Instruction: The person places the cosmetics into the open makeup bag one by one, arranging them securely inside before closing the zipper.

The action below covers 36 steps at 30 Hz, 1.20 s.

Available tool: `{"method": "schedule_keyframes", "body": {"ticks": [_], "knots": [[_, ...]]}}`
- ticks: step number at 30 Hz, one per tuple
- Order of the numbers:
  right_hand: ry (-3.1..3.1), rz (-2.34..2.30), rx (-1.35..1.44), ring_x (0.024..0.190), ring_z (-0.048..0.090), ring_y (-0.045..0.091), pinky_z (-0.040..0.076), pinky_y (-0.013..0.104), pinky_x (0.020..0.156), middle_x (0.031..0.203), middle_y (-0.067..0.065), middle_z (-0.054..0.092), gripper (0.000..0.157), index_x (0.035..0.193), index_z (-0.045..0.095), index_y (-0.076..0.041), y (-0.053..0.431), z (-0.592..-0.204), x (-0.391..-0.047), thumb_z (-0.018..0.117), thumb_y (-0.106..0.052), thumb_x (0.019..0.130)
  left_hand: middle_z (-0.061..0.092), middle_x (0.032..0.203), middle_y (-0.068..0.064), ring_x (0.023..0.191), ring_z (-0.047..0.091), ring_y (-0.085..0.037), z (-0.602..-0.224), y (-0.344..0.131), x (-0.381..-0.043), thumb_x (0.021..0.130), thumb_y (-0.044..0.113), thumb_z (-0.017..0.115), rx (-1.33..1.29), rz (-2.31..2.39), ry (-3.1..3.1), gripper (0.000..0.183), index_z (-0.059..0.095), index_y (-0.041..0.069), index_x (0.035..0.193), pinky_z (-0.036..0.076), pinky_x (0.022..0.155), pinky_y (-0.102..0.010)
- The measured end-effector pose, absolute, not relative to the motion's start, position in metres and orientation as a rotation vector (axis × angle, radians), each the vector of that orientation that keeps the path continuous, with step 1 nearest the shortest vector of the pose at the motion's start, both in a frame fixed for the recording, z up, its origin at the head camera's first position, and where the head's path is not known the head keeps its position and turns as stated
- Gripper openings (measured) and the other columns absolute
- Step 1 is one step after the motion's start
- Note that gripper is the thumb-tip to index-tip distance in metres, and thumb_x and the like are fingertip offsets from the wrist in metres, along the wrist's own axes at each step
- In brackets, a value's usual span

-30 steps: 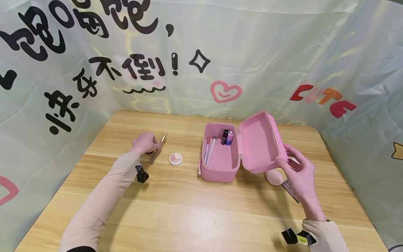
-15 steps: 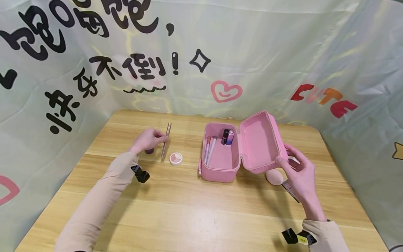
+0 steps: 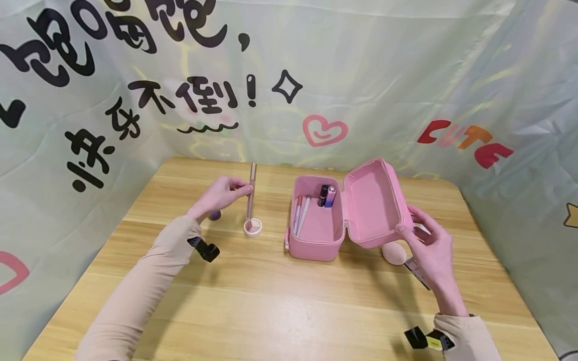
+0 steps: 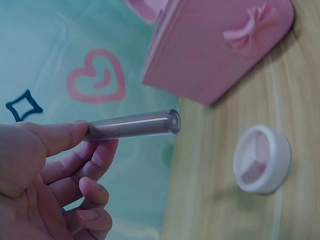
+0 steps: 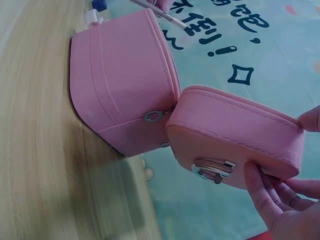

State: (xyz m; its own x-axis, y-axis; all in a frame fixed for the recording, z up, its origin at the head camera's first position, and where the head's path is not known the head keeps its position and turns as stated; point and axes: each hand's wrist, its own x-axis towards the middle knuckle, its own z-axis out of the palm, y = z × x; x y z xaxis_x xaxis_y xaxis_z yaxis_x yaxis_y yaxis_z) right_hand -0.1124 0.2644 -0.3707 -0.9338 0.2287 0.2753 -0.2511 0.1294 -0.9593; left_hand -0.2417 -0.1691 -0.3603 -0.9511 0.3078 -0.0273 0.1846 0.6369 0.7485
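Observation:
My left hand (image 3: 220,194) pinches a slim mauve cosmetic tube (image 4: 132,125) between thumb and fingers, raised above the table; the tube has a clear rounded end. In the head view its lower end overlaps a round white compact (image 3: 253,228) with pink wedge-shaped pans. My right hand (image 3: 429,245) grips the edge of the tilted-back lid (image 3: 374,206) of a pink makeup case (image 3: 316,251), thumb on one side and fingers on the other. Inside the case lie two slender sticks (image 3: 301,216), a black tube (image 3: 322,195) and a purple-blue tube (image 3: 330,197).
A small purple object (image 3: 214,215) sits beneath the left wrist. Below the lid, beside the right hand, are a pale round puff (image 3: 394,253) and a flat thin palette (image 3: 416,273), partly covered by that hand. A printed cloth (image 3: 388,65) hangs behind the wooden table (image 3: 271,311).
My left hand has lifted the slim tube and carried it right, turning it more upright and uncovering the small purple object. The right hand and lid stay in place.

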Motion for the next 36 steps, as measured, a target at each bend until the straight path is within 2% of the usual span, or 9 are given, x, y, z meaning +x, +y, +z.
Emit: {"method": "schedule_keyframes", "body": {"ticks": [3, 9, 11, 16, 19, 23, 27, 32, 36], "knots": [[-2.062, 1.859, 0.02, 0.08, 0.069, 0.001, 0.055, 0.011, 0.072, 0.101, -0.006, 0.066, 0.041, 0.13, 0.063, 0.0, 0.264, -0.37, -0.112, 0.069, 0.003, 0.089, 0.073, 0.117, -0.017, 0.109, 0.063, -0.031, -0.354, -0.163, -0.24, 0.103, 0.029, 0.058, 0.418, 1.235, 2.673, 0.031, 0.075, 0.005, 0.111, 0.049, 0.097, -0.043], [-2.064, 1.86, 0.021, 0.079, 0.069, 0.001, 0.055, 0.011, 0.072, 0.101, -0.006, 0.066, 0.041, 0.13, 0.063, 0.0, 0.264, -0.37, -0.112, 0.068, 0.004, 0.089, 0.074, 0.115, -0.012, 0.113, 0.062, -0.026, -0.342, -0.152, -0.236, 0.102, 0.033, 0.058, 0.407, 1.292, 2.607, 0.03, 0.075, 0.009, 0.108, 0.047, 0.1, -0.041], [-2.062, 1.86, 0.021, 0.079, 0.069, 0.001, 0.055, 0.011, 0.072, 0.101, -0.006, 0.066, 0.041, 0.13, 0.062, 0.0, 0.264, -0.37, -0.112, 0.068, 0.004, 0.089, 0.074, 0.112, -0.011, 0.108, 0.063, -0.023, -0.339, -0.147, -0.236, 0.102, 0.031, 0.059, 0.433, 1.285, 2.617, 0.029, 0.076, 0.009, 0.107, 0.049, 0.095, -0.037], [-2.058, 1.861, 0.021, 0.08, 0.069, 0.002, 0.055, 0.011, 0.072, 0.101, -0.006, 0.066, 0.042, 0.131, 0.062, 0.001, 0.264, -0.37, -0.112, 0.068, 0.003, 0.089, 0.074, 0.096, -0.013, 0.087, 0.063, -0.02, -0.333, -0.133, -0.235, 0.102, 0.023, 0.058, 0.508, 1.308, 2.605, 0.026, 0.074, 0.002, 0.105, 0.049, 0.074, -0.025], [-2.057, 1.865, 0.023, 0.081, 0.069, 0.002, 0.056, 0.011, 0.072, 0.101, -0.006, 0.066, 0.042, 0.131, 0.062, 0.001, 0.263, -0.37, -0.111, 0.069, 0.003, 0.089, 0.073, 0.093, -0.015, 0.08, 0.062, -0.014, -0.33, -0.124, -0.234, 0.102, 0.02, 0.059, 0.535, 1.339, 2.566, 0.025, 0.072, -0.002, 0.104, 0.055, 0.075, -0.031], [-2.06, 1.868, 0.02, 0.081, 0.069, 0.002, 0.056, 0.011, 0.072, 0.101, -0.006, 0.066, 0.042, 0.131, 0.062, 0.0, 0.263, -0.369, -0.111, 0.069, 0.002, 0.089, 0.075, 0.097, -0.018, 0.082, 0.069, -0.023, -0.326, -0.112, -0.234, 0.102, 0.018, 0.059, 0.554, 1.35, 2.532, 0.026, 0.072, -0.004, 0.107, 0.06, 0.083, -0.04], [-2.067, 1.863, 0.016, 0.079, 0.069, 0.001, 0.055, 0.011, 0.071, 0.101, -0.006, 0.066, 0.041, 0.131, 0.062, 0.0, 0.263, -0.369, -0.111, 0.067, 0.004, 0.09, 0.076, 0.096, -0.018, 0.085, 0.071, -0.025, -0.323, -0.102, -0.236, 0.1, 0.017, 0.061, 0.566, 1.33, 2.533, 0.026, 0.074, -0.004, 0.109, 0.061, 0.081, -0.035], [-2.07, 1.86, 0.013, 0.08, 0.069, 0.001, 0.056, 0.011, 0.072, 0.102, -0.006, 0.066, 0.042, 0.131, 0.062, 0.0, 0.263, -0.369, -0.111, 0.07, 0.0, 0.09, 0.077, 0.093, -0.017, 0.083, 0.072, -0.028, -0.319, -0.089, -0.237, 0.099, 0.018, 0.062, 0.605, 1.273, 2.569, 0.025, 0.076, -0.002, 0.106, 0.062, 0.082, -0.04], [-2.07, 1.864, 0.012, 0.081, 0.069, 0.002, 0.056, 0.011, 0.073, 0.103, -0.006, 0.067, 0.044, 0.132, 0.062, 0.0, 0.263, -0.368, -0.111, 0.072, -0.004, 0.089, 0.078, 0.09, -0.015, 0.083, 0.074, -0.029, -0.315, -0.078, -0.239, 0.098, 0.02, 0.064, 0.623, 1.217, 2.599, 0.025, 0.077, 0.0, 0.104, 0.062, 0.077, -0.035]]}}
